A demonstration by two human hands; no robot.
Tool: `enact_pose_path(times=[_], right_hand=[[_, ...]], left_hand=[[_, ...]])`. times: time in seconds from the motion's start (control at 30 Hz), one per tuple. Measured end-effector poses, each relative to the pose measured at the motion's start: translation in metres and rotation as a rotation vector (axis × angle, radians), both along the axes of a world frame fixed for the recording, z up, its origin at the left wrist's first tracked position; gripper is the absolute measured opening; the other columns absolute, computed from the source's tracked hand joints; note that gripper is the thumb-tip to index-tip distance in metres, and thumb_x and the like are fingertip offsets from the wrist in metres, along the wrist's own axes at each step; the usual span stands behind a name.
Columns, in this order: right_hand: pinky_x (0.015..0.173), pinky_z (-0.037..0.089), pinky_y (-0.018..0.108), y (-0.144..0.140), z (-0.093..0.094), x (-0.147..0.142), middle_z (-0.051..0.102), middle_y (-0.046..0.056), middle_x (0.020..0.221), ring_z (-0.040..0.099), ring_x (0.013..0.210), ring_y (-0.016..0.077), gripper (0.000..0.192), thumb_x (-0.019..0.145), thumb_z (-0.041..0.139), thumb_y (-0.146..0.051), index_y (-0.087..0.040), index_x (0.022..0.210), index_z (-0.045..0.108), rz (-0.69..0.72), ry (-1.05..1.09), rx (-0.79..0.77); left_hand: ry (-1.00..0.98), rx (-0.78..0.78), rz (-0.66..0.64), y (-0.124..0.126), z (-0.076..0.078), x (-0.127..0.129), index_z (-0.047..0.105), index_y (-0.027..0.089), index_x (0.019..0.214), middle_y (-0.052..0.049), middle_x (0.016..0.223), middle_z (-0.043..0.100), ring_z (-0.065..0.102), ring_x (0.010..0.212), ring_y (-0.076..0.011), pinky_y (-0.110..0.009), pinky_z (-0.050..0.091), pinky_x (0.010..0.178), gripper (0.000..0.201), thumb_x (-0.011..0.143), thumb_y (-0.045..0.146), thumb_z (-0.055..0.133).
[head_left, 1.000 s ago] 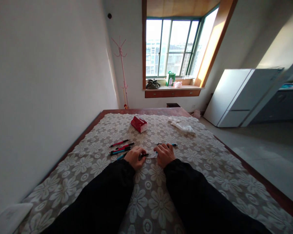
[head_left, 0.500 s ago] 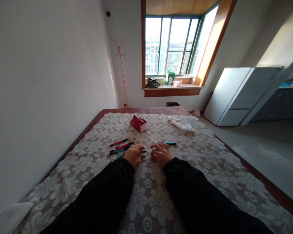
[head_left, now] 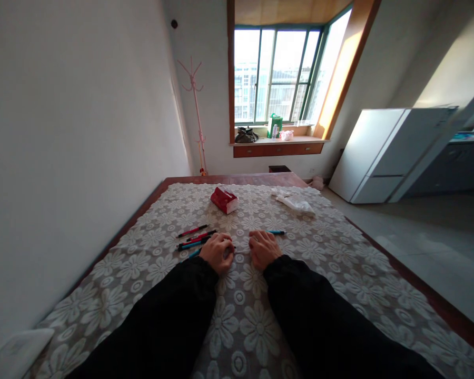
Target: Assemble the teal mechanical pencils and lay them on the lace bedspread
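My left hand rests on the tablecloth with its fingers curled round a pen, of which only a small dark end shows past the fingertips. Beside it lie several pens: a red and black pen, another red pen and a blue pen. Part of one more blue pen sticks out by the left wrist. A short gap to the right, my right hand is closed, knuckles up; whatever its fingers hold is hidden. Just beyond it lies a blue pen, partly covered by the hand.
The flowered tablecloth covers a dark red table. Farther back are a red tissue pack and a crumpled white plastic bag. A white object sits at the near left corner, and a wall runs along the left side.
My right hand has drawn its fingers in and shifted slightly right; the blue bit under its fingertips is now hidden. Less of the dark pen end shows at my left fingers.
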State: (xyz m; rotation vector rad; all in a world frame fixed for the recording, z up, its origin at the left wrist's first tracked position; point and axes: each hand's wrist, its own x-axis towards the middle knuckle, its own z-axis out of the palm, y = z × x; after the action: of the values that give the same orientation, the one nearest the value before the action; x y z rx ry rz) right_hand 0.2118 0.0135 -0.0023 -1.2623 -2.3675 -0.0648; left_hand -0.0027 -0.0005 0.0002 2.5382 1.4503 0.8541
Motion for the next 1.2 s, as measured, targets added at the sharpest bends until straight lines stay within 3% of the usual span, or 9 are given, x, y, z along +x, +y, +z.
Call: enact_pose_path(times=[1.03, 1.2], right_hand=[[0.097, 0.036, 0.039, 0.0011, -0.002, -0.0009, 0.062, 0.007, 0.115, 0.05, 0.111, 0.0239, 0.016, 0.075, 0.053, -0.013, -0.02, 0.087, 0.062, 0.042, 0.038, -0.037], [0.096, 0.036, 0.038, 0.0007, -0.0014, -0.0006, 0.062, 0.007, 0.111, 0.051, 0.107, 0.0232, 0.015, 0.072, 0.055, -0.012, -0.019, 0.085, 0.061, -0.004, 0.047, -0.041]], left_hand=[[-0.018, -0.03, 0.017, 0.0019, 0.001, 0.0, 0.071, 0.021, 0.078, -0.006, 0.102, 0.069, 0.058, 0.102, -0.0243, -0.039, 0.048, 0.094, 0.007, 0.076, 0.022, 0.064], [-0.02, -0.044, 0.025, 0.0006, 0.0037, 0.0014, 0.071, 0.021, 0.078, -0.006, 0.101, 0.069, 0.058, 0.102, -0.0241, -0.039, 0.048, 0.094, 0.008, 0.076, 0.021, 0.064]])
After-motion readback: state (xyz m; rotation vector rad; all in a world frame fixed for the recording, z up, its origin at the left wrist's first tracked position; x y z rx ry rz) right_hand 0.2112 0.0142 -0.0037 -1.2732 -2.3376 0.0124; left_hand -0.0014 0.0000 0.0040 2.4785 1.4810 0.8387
